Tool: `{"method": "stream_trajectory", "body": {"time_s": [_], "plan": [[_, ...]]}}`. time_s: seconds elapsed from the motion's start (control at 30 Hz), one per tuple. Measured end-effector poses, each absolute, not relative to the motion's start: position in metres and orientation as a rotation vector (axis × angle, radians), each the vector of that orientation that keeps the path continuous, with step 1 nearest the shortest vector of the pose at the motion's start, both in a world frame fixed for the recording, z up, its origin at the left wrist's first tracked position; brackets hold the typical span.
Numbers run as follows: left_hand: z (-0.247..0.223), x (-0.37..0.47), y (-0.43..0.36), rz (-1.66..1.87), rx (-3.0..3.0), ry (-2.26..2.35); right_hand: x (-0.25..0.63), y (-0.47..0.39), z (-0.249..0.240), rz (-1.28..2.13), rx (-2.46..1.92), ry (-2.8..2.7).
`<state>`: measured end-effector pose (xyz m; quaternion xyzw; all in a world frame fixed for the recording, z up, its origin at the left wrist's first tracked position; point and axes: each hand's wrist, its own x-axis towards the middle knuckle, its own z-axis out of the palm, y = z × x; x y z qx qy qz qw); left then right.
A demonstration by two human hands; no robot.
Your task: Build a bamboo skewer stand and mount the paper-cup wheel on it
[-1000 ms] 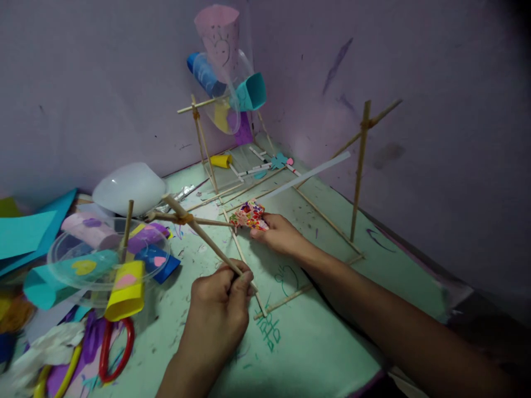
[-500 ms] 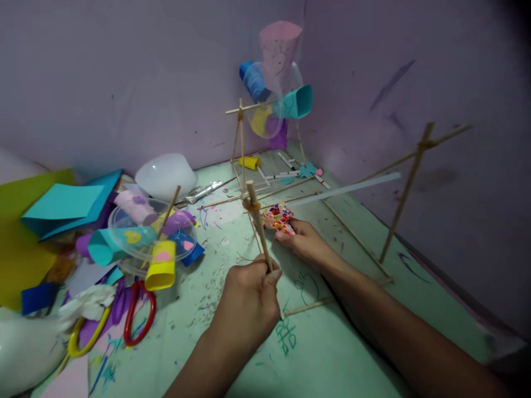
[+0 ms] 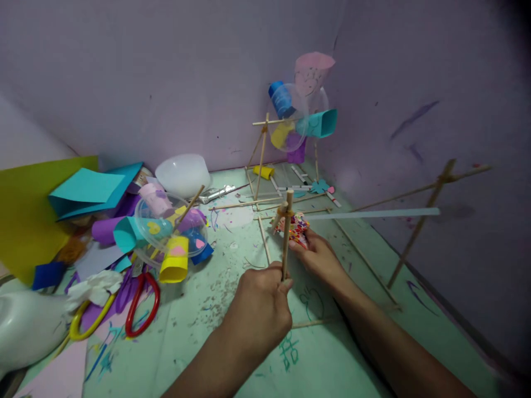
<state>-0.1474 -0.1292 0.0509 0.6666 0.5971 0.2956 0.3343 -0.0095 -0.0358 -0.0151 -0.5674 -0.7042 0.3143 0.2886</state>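
Observation:
My left hand (image 3: pixel 265 304) is closed around an upright wooden stick (image 3: pixel 286 243) of a stick frame, bound near its top with a tan band. In my right hand (image 3: pixel 317 254) is a flower-patterned glue gun (image 3: pixel 299 228), with a long translucent glue stick (image 3: pixel 385 213) jutting out to the right. The glue gun is just behind the upright stick; its nozzle is partly hidden, so I cannot tell whether it touches the wood. At the frame's right side, a slanted stick (image 3: pixel 418 232) crosses another at its top.
Behind stands a stick stand bearing a wheel of clear discs (image 3: pixel 290 119) and paper cups. A similar wheel (image 3: pixel 149 243) lies left, near red-handled scissors (image 3: pixel 143 304), folded turquoise paper (image 3: pixel 89 190), a white bowl (image 3: pixel 183 174) and a white bottle (image 3: pixel 31 329). Purple walls close off the back and right.
The view has shifted, so most things appear further right. The upright stick in my left hand now stands straighter, and the glue stick looks more level. Both hands keep their holds.

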Motion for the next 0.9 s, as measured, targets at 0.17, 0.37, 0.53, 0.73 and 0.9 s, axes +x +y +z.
{"method": "stream_trajectory", "body": {"time_s": [0.17, 0.37, 0.53, 0.73, 0.9], "plan": [[0.050, -0.149, -0.130, 0.769, 1.734, 1.537, -0.001, -0.042, -0.009, 0.404, -1.714, -1.985], [0.052, -0.148, -0.129, 0.759, 1.709, 1.549, 0.025, -0.059, -0.005, 0.292, -1.567, -2.127], [0.054, -0.147, -0.129, 0.749, 1.730, 1.561, 0.035, -0.067, -0.009, 0.062, -1.658, -2.353], [0.051, -0.147, -0.129, 0.710, 1.782, 1.585, 0.052, -0.058, -0.010, 0.076, -1.506, -2.583], [0.051, -0.146, -0.130, 0.733, 1.801, 1.576, 0.032, -0.038, 0.037, 0.435, -1.318, -2.286]]}}
